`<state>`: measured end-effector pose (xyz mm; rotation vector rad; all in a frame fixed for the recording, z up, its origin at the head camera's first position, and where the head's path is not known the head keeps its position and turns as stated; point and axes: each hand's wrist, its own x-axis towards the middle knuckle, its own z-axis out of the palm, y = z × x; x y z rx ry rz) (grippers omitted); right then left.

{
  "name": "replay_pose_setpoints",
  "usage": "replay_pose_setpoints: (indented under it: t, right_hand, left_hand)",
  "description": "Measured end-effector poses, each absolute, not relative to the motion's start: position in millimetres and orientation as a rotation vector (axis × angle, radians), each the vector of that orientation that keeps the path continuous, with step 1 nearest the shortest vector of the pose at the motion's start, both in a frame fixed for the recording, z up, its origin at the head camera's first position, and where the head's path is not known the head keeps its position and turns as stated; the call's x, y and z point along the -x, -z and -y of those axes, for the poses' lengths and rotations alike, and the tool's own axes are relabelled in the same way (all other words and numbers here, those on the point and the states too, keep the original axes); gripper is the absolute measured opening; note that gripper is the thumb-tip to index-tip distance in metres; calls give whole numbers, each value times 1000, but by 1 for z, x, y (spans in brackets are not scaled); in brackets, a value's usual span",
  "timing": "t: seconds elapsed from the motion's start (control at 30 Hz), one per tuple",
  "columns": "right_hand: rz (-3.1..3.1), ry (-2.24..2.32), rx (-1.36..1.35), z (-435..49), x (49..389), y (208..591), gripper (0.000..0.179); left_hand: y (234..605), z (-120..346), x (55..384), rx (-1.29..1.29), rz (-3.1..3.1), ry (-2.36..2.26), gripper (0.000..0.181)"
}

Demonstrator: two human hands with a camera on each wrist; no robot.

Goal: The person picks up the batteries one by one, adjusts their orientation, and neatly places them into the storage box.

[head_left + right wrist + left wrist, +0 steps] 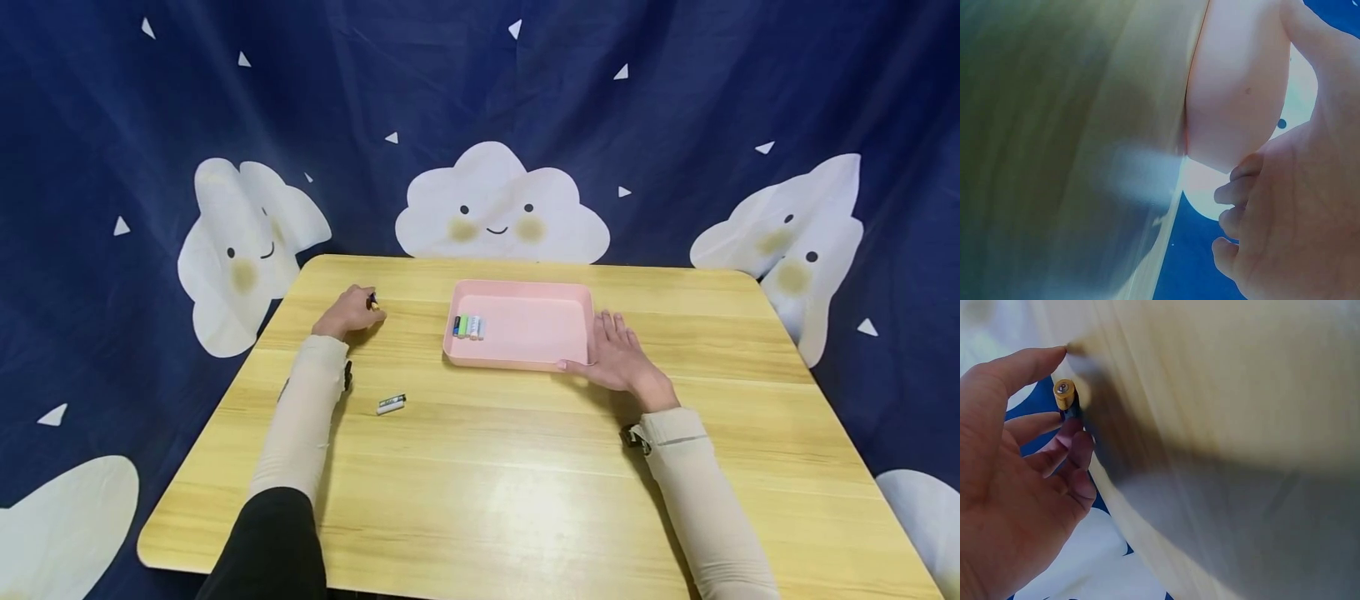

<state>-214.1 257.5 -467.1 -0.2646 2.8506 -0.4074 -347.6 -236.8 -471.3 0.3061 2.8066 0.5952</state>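
Observation:
A black battery with a gold end (1065,394) stands out between the thumb and fingers of my left hand (347,312), at the table's far left. In the left wrist view its gold end faces the camera. The thumb (1029,367) lies apart from it there, while the fingertips (1072,428) overlap its dark part. My right hand (617,357) rests against the right side of a shallow pink tray (521,364), fingers extended along the wall and thumb at the front corner. Several batteries (462,326), blue, green and white, lie side by side in the tray's left part.
White and dark batteries (391,405) lie on the wooden table (480,483), in front of the tray and to its left. Behind the table hangs a dark blue curtain (352,92) with white smiling clouds. The table's rounded far left corner is close to my left hand.

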Motion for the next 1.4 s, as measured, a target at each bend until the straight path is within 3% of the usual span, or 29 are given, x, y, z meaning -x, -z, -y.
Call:
replay_pose_setpoints:
  t: [0.13, 0.27, 0.73, 1.4]
  right_hand:
    - [-2853, 390, 271, -257, 215, 466, 126]
    - [-2851, 382, 274, -258, 216, 466, 126]
    - [-2849, 398, 261, -258, 215, 467, 127]
    - [-2875, 365, 285, -257, 216, 469, 127]
  left_hand:
    - [470, 240, 347, -293, -2828, -616, 26]
    - [472, 244, 349, -251, -2867, -644, 22]
    - [464, 251, 339, -36, -2860, -594, 47]
    - [465, 225, 320, -224, -2760, -1042, 54]
